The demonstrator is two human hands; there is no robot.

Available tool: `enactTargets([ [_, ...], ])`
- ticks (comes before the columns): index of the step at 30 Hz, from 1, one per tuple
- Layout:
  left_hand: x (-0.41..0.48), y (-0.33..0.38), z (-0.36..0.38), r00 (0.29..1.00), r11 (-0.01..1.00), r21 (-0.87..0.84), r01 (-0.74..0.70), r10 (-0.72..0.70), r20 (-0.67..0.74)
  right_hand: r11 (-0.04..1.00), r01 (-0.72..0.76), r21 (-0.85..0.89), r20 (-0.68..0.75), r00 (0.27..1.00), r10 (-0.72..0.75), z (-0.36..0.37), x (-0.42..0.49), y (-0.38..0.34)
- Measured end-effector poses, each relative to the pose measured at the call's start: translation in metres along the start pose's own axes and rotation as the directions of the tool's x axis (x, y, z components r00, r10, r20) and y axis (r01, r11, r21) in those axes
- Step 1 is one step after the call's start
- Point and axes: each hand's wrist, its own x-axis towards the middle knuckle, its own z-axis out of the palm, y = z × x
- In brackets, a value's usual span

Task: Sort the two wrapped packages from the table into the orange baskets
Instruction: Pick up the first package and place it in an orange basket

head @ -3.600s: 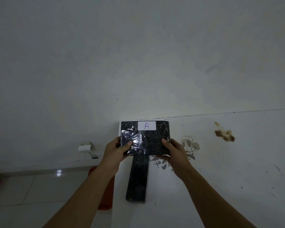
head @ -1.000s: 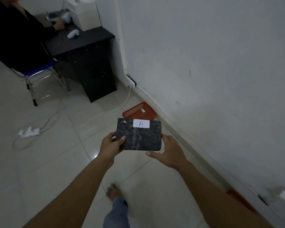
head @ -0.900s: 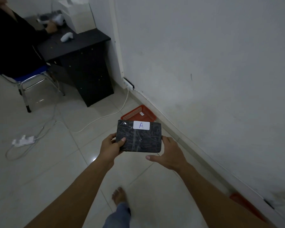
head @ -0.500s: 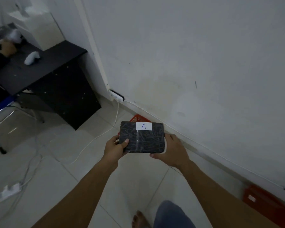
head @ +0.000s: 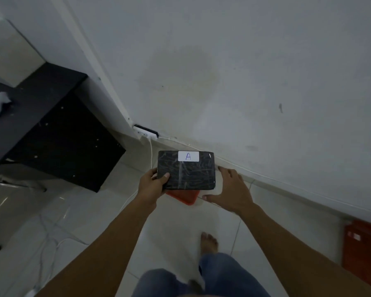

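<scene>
A black wrapped package (head: 189,172) with a white label marked "A" is in my left hand (head: 151,186), which grips its left edge. It hangs directly over an orange basket (head: 183,196) on the floor by the wall; only the basket's near corner shows below the package. My right hand (head: 231,192) is off the package, just to its right, fingers spread. A second orange basket (head: 363,251) sits on the floor at the right edge. The table and the other package are out of view.
A black desk (head: 51,129) stands at the left by the wall corner. A wall socket (head: 146,131) has a white cable (head: 151,153) running down across the floor. More cables lie on the tiles at lower left. My bare foot (head: 209,242) is on the floor below.
I have walked closer to the basket by the wall; the package now hangs over it. My right hand has come off the package's right edge and opened.
</scene>
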Motion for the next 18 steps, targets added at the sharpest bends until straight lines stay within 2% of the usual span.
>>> enactTargets([
  [8, 0.086, 0.017, -0.033, 0.991, 0.994, 0.088, 0.058, -0.068, 0.113, 0.986, -0.162, 0.038, -0.083, 0.983, 0.165, 0.039, 0.034, -0.049],
  [14, 0.169, 0.010, -0.066, 0.960, 0.967, 0.250, 0.057, -0.122, 0.253, 0.948, -0.310, 0.073, -0.151, 0.936, 0.318, 0.099, 0.064, -0.084],
  [18, 0.225, -0.003, -0.090, 0.947, 0.937, 0.348, 0.038, -0.145, 0.287, 0.919, -0.379, 0.113, -0.139, 0.909, 0.392, 0.144, 0.089, -0.096],
])
